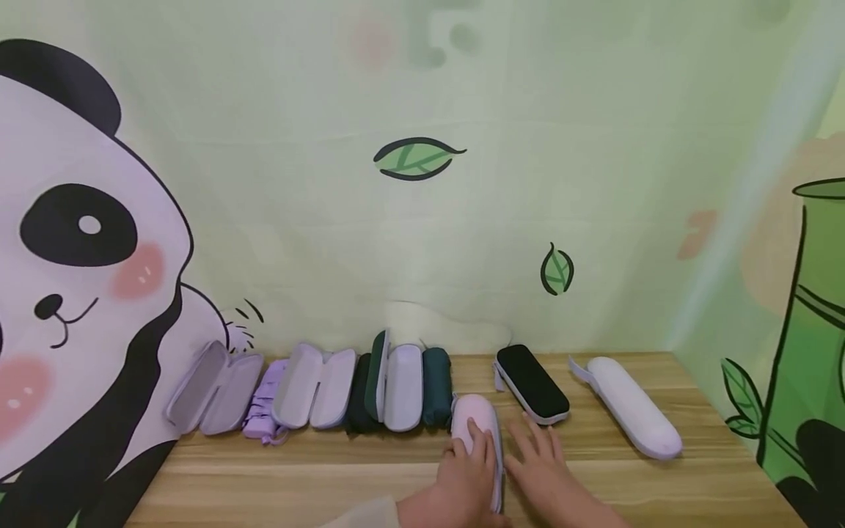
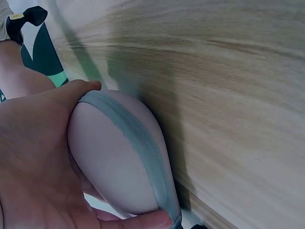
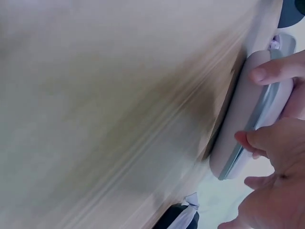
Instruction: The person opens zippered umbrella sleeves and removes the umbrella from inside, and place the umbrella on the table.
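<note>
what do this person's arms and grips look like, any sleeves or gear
The left grip, a bare human hand, shows no glove; a pale cream fabric sleeve covers part of that forearm. The right grip, another bare human hand, is ungloved too. In the left wrist view, a small black device with a yellow mark sits by a pale fabric cuff, apparently on the right arm.
</note>
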### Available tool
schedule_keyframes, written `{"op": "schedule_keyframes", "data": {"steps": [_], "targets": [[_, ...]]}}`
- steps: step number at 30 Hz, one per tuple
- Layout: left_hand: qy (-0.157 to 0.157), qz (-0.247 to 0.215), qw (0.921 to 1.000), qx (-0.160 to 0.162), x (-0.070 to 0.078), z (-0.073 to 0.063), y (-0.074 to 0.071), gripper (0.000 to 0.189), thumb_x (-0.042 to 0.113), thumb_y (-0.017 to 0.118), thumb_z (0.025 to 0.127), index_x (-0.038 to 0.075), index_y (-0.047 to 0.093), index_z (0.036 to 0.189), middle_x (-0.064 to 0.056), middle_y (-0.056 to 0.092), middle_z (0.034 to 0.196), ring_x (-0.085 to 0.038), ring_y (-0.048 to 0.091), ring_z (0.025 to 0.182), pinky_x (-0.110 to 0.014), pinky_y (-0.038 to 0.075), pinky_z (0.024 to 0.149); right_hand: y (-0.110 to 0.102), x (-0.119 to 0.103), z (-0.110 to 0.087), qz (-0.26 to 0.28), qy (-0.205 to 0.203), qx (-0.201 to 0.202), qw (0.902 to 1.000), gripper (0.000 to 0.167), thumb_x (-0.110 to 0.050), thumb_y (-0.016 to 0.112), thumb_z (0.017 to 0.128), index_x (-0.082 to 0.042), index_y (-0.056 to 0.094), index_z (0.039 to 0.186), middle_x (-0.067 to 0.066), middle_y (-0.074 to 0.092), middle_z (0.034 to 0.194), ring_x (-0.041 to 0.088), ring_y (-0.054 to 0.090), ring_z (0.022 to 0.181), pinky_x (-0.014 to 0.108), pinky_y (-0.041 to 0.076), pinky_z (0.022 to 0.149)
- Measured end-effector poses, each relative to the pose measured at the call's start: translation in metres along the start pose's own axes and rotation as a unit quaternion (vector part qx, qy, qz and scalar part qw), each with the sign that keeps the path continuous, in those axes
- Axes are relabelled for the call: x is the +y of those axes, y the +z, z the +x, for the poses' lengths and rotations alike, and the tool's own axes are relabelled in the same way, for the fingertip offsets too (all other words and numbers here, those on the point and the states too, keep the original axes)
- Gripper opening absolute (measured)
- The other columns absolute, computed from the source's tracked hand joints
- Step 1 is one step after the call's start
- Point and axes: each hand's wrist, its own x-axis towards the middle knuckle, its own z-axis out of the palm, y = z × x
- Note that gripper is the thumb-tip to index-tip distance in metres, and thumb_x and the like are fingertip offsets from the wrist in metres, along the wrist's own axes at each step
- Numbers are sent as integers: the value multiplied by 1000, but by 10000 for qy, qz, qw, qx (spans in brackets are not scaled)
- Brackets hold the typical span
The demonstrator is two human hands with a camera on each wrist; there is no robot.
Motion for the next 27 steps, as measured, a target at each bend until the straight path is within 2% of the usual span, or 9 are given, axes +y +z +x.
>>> {"op": "schedule_keyframes", "data": {"steps": [2, 4, 7, 10, 12, 14, 21, 24, 27], "targets": [[-34, 101, 9999, 91, -2, -1, -1, 120, 95, 52, 70, 10, 42, 154, -20, 40, 152, -33, 59, 108, -35, 53, 80, -1, -1, -1, 83, -125, 22, 9999, 19, -18, 75, 86, -10, 69, 102, 24, 43, 149, 57, 29, 139, 78, 31, 97], [-73, 169, 9997, 164, -4, -3, -2, 121, 96, 52, 68, 10, 43, 154, -20, 41, 152, -33, 57, 111, -36, 52, 83, 0, 0, -2, 117, -239, 122, 9996, 15, -22, 74, 89, -13, 71, 100, 23, 42, 150, 55, 28, 140, 76, 32, 97], [27, 328, 9994, 107, -9, -6, -4, 118, 97, 43, 72, 14, 41, 155, -14, 39, 157, -30, 50, 128, -37, 49, 95, 2, 3, -4, 42, -432, 377, 9983, 5, -21, 72, 91, -17, 70, 93, 20, 42, 151, 51, 28, 140, 75, 33, 97], [377, 499, 9980, 126, -15, -11, -3, 110, 95, 27, 79, 19, 38, 157, -4, 33, 163, -22, 34, 146, -38, 41, 108, 2, 10, -9, -85, -676, 806, 9944, 12, -20, 77, 86, -22, 66, 84, 17, 44, 151, 48, 31, 138, 74, 35, 94], [641, 558, 9960, 283, -20, -15, -3, 106, 93, 20, 83, 21, 38, 157, 2, 33, 163, -19, 29, 150, -39, 38, 111, 2, 16, -12, -188, -804, 1093, 9906, 20, -20, 81, 82, -25, 62, 79, 15, 46, 150, 47, 34, 136, 72, 36, 92], [845, 572, 9935, 510, -25, -18, -4, 104, 92, 19, 84, 20, 41, 156, 2, 36, 162, -18, 29, 150, -41, 37, 112, 2, 23, -14, -249, -891, 1253, 9878, 24, -21, 83, 79, -27, 60, 78, 13, 46, 149, 46, 35, 135, 70, 36, 91], [1326, 382, 9842, 1111, -38, -20, -9, 95, 93, 35, 81, 21, 55, 139, -5, 47, 149, -23, 40, 141, -39, 40, 109, -4, 32, -13, -398, -1140, 1396, 9828, 24, -22, 85, 79, -29, 62, 80, 14, 46, 151, 47, 36, 137, 68, 36, 92], [1655, -51, 9814, 976, -43, -19, -9, 86, 89, 46, 81, 22, 53, 135, -7, 43, 149, -28, 38, 142, -41, 40, 109, -6, 36, -16, -456, -1045, 1393, 9837, 28, -21, 88, 76, -28, 61, 77, 13, 46, 151, 45, 37, 136, 68, 38, 90], [1963, -476, 9771, 665, -48, -18, -7, 78, 80, 57, 83, 24, 47, 136, -6, 40, 150, -31, 35, 144, -44, 38, 110, -10, 37, -19, -366, -875, 1304, 9869, 29, -17, 88, 75, -28, 61, 75, 12, 45, 151, 44, 35, 137, 70, 38, 90]]}}
